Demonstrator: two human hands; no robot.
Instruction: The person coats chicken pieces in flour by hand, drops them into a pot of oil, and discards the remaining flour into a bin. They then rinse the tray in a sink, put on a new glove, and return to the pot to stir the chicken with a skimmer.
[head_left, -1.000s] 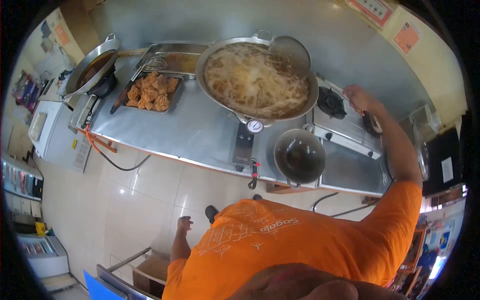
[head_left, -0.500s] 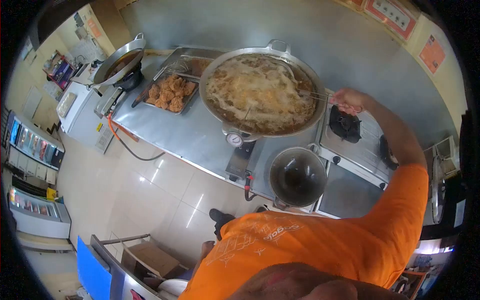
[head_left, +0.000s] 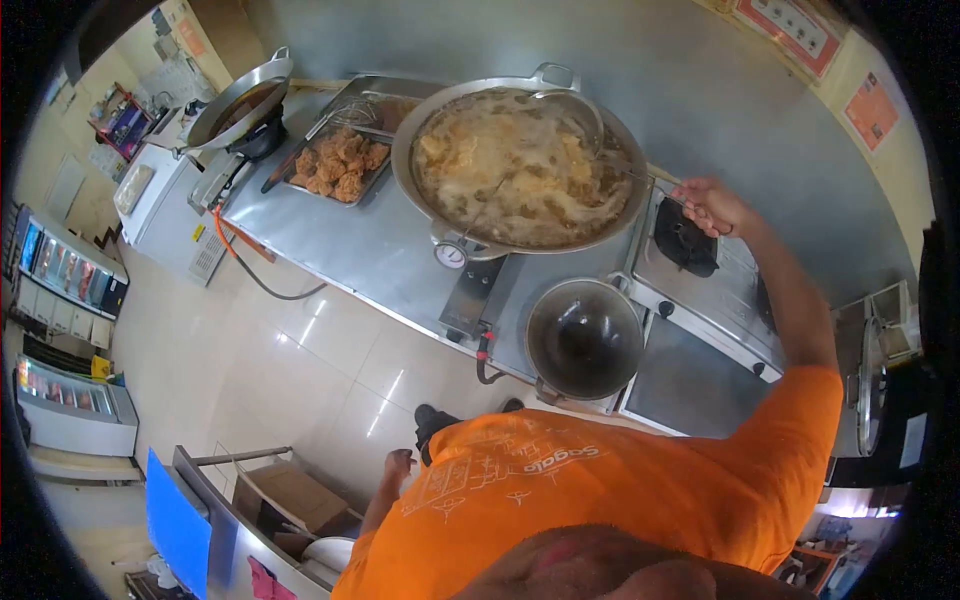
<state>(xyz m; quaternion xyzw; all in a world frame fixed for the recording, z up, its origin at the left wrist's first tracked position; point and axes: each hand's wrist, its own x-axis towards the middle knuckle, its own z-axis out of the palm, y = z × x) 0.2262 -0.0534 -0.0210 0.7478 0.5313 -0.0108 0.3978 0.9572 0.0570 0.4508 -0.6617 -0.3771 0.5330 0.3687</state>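
Note:
My right hand (head_left: 712, 207) is closed around the thin metal handle of a skimmer (head_left: 620, 165), whose head sits in the bubbling oil on the right side of a large wok (head_left: 395, 165). Pale pieces of food (head_left: 520, 185) fry under the foam. A round dial thermometer (head_left: 450, 254) is at the wok's front rim. Low beside my body hangs my left hand (head_left: 398, 464), away from the counter, its fingers loosely apart and nothing visible in them. Fried brown pieces (head_left: 340, 165) lie in a metal tray left of the wok.
An empty dark wok (head_left: 585, 338) stands in front, beside a gas stove (head_left: 690, 270). A whisk (head_left: 345, 115) lies behind the fried pieces. Another wok (head_left: 235, 110) holds dark liquid at the far left. A metal cart (head_left: 235, 530) with a cardboard box stands lower left.
The skimmer has shifted within the oil, and its curved rim now shows more toward the back right. My left hand shows more beside my body. The whole view has shifted slightly.

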